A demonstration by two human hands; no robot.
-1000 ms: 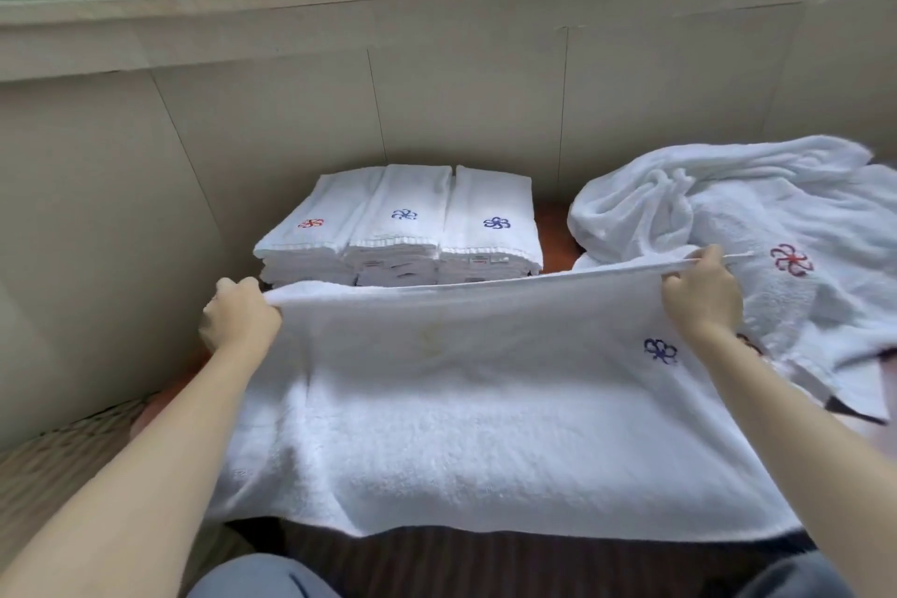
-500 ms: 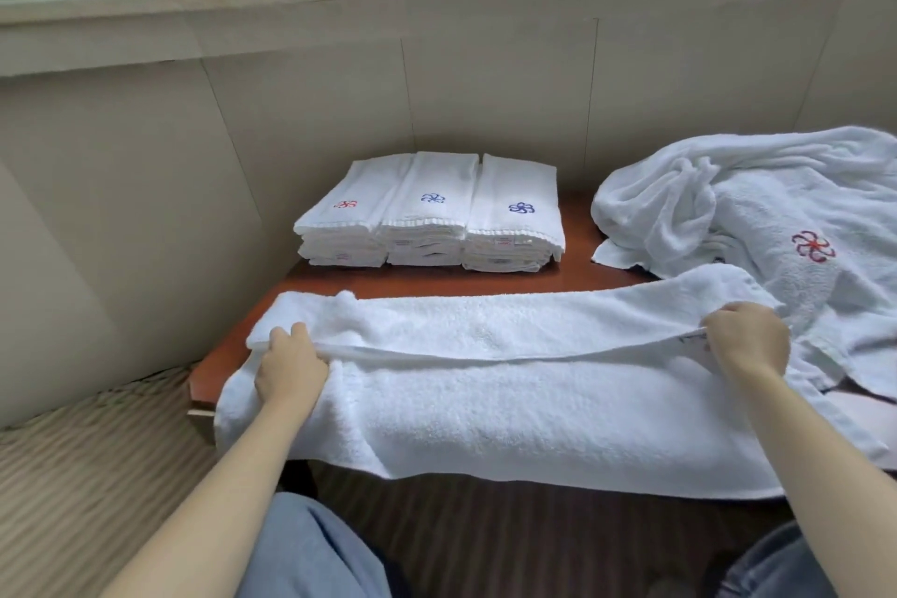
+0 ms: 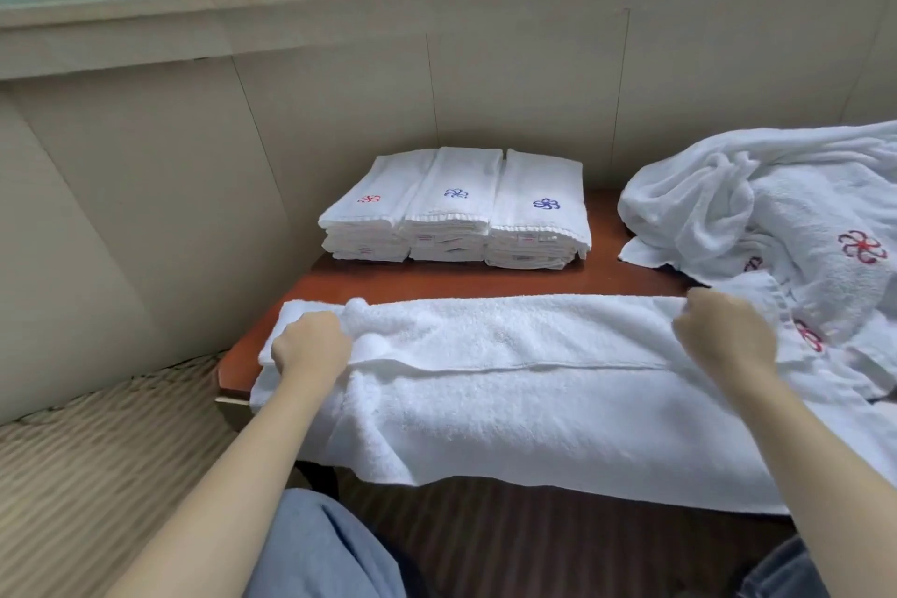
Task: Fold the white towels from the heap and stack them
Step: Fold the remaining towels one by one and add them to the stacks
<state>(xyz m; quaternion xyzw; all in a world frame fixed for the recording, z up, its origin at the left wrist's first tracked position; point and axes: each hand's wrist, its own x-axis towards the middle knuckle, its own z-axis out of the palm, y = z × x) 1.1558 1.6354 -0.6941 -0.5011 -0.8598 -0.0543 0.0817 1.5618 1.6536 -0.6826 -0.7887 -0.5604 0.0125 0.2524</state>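
A long white towel (image 3: 524, 384) lies across the front of the reddish-brown table (image 3: 437, 279), its near part hanging over the table's front edge. A fold edge runs along its middle. My left hand (image 3: 310, 347) grips the towel's left end, where the cloth is bunched. My right hand (image 3: 725, 337) pinches the far edge at the right end. Three side-by-side stacks of folded white towels (image 3: 456, 209) with red and blue flower emblems stand at the back. The heap of unfolded white towels (image 3: 776, 219) sits at the right.
A beige panelled wall (image 3: 340, 112) and a window ledge close off the back and left. A woven mat (image 3: 97, 452) covers the floor at the left. My knees in blue jeans (image 3: 320, 549) are below the table's front edge.
The towel, held up spread out a second ago, has been folded lengthwise and laid on the table. Both hands have shifted along the fold and now grip the far layer.
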